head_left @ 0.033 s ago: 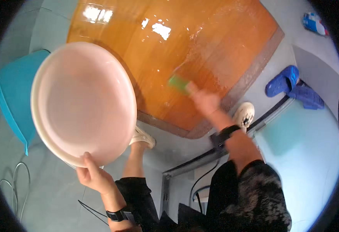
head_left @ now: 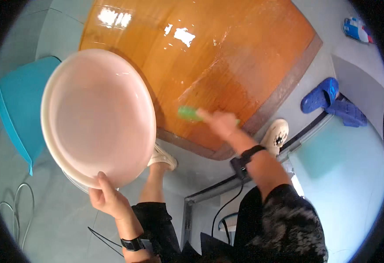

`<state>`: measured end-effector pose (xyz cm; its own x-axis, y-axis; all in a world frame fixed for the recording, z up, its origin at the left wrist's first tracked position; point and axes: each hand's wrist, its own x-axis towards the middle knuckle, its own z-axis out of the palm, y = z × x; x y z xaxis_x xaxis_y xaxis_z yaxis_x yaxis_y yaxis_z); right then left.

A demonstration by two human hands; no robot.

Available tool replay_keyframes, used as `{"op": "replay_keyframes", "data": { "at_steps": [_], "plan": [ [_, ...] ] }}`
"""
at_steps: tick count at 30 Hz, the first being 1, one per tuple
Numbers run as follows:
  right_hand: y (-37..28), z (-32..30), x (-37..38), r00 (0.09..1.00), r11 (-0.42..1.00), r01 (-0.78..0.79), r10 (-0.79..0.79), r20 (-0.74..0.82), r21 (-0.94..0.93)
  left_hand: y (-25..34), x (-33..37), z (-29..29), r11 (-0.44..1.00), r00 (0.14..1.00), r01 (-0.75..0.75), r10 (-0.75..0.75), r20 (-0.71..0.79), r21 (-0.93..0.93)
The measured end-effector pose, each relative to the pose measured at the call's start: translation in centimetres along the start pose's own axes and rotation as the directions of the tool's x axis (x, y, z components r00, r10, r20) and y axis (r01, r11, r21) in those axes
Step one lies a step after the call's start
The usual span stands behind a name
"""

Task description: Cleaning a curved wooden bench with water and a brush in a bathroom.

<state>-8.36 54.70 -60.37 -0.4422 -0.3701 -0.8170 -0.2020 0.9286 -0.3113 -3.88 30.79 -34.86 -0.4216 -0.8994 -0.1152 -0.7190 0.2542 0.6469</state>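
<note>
My left hand grips the near rim of a round pale pink basin, thumb over the edge. Tilted, the basin turns its inside toward me; I cannot tell whether any water is in it. My right hand is closed around a green brush, blurred by motion. Its bristles are hidden, and it is at the surface of a wet, shiny orange-brown mat with a dull brown border. Pale wet streaks and bright reflections lie on the mat.
A teal fabric bin stands at the left, a coiled hose nearer. Blue slippers and a blue-white container are at the right. A glass panel and metal track flank my right side. My feet wear cream clogs.
My right hand has swept the green brush nearer to me and slightly left across the mat. The basin in my left hand has shifted slightly right.
</note>
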Motion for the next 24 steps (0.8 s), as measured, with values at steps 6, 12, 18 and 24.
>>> {"op": "replay_keyframes", "data": {
  "at_steps": [6, 12, 18, 24],
  "plan": [
    [3.1, -10.9, 8.0, 0.891, 0.985, 0.060, -0.125, -0.436, -0.160, -0.2, 0.9, -0.5, 0.962, 0.994, -0.106, 0.105, 0.017, 0.252],
    [-4.9, -5.8, 6.6, 0.889, 0.903, 0.405, -0.426, -0.169, -0.147, 1.4, 3.1, -0.8, 0.963, 0.997, -0.075, 0.081, -0.013, 0.258],
    [2.3, -23.1, 14.6, 0.820, 0.878, 0.007, 0.269, -0.505, 0.479, 3.5, 4.5, 0.6, 0.993, 0.995, -0.057, 0.049, -0.083, -0.100],
    [-1.2, -19.0, 12.9, 0.833, 0.999, -0.018, -0.011, -0.553, -0.046, 3.2, 5.9, 1.3, 0.991, 0.997, 0.036, -0.044, -0.059, -0.131]
  ]
}}
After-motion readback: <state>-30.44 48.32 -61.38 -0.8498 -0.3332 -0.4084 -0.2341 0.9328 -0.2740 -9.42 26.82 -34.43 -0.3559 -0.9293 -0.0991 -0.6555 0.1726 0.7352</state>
